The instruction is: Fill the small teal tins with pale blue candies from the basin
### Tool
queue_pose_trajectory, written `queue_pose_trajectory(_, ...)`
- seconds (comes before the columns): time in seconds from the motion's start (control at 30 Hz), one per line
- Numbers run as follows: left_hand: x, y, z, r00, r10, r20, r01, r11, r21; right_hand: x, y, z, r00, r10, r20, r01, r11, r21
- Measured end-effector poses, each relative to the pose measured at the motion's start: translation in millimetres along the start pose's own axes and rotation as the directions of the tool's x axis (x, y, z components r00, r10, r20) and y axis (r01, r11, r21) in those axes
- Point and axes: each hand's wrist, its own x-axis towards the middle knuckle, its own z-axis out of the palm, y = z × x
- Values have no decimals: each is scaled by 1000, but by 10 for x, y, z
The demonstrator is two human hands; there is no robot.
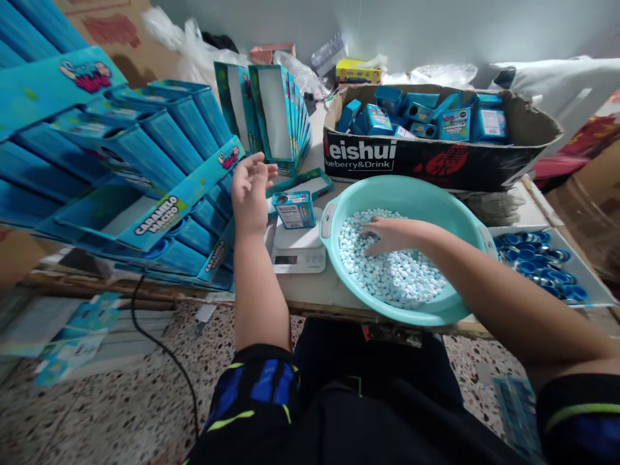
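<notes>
My right hand (387, 235) reaches into a turquoise basin (426, 194), its fingers apart and their tips among small pale blue and white candies (407, 274). My left hand (252, 190) is raised, palm partly up, with loosely bent fingers and nothing in them. It is beside a stack of blue candy display boxes (159, 219) labelled "Caramelo Macizo". Just right of it, a small blue candy box (294, 210) stands upright on a white digital scale (300, 258). The digits on the scale's display are too small to read.
Behind the basin, a black cardboard carton (440, 165) holds several small blue boxes. A white tray (598, 290) of round blue lids lies at the right. More display boxes (274, 110) stand at the back. A black cable (165, 349) hangs below the table edge.
</notes>
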Motion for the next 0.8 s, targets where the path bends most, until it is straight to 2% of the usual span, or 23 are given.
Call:
queue_pose_trajectory(0.17,20,-9,-21,985,-137,-104,127,987,-97,22,40,29,1000,-10,-2,10,1000,0)
queue_pose_trajectory(0.33,89,-52,9,979,-162,-122,146,981,-129,86,91,65,1000,-5,2,5,1000,-8)
queue_pose_trajectory(0.43,-36,43,127,977,-8,-211,1,999,-32,144,182,126,999,-31,-12,31,1000,-3)
queue_pose_trajectory(0.47,-131,111,148,964,79,-255,-70,997,44,169,223,159,999,-40,-19,40,999,6)
queue_pose_trajectory(0.53,-386,280,96,909,249,-334,-168,952,254,233,313,235,999,-44,-30,45,999,29)
queue_pose_trajectory(0.57,-535,369,2,866,353,-355,-221,906,361,272,355,273,999,-32,-35,33,999,42)
queue_pose_trajectory(0.6,-688,455,-148,777,505,-376,-312,827,468,314,392,309,999,-23,-39,24,999,45)
queue_pose_trajectory(0.63,-837,534,-356,625,676,-391,-398,707,585,353,422,341,999,-16,-44,19,999,47)
queue_pose_trajectory(0.67,-972,599,-618,435,784,-443,-397,609,687,387,444,369,999,-14,-48,16,999,46)
queue_pose_trajectory(0.7,-1082,646,-925,221,810,-544,-305,587,750,412,460,392,999,-18,-51,20,999,44)
queue_pose_trajectory(0.73,-1159,671,-1260,192,772,-606,-184,635,750,429,471,409,998,-27,-55,29,999,42)
queue_pose_trajectory(0.77,-1197,670,-1601,314,676,-666,-40,711,702,439,479,423,998,-35,-60,37,999,37)
queue_pose_trajectory(0.8,-1196,646,-1926,410,573,-710,123,737,665,447,486,433,996,-45,-72,47,998,29)
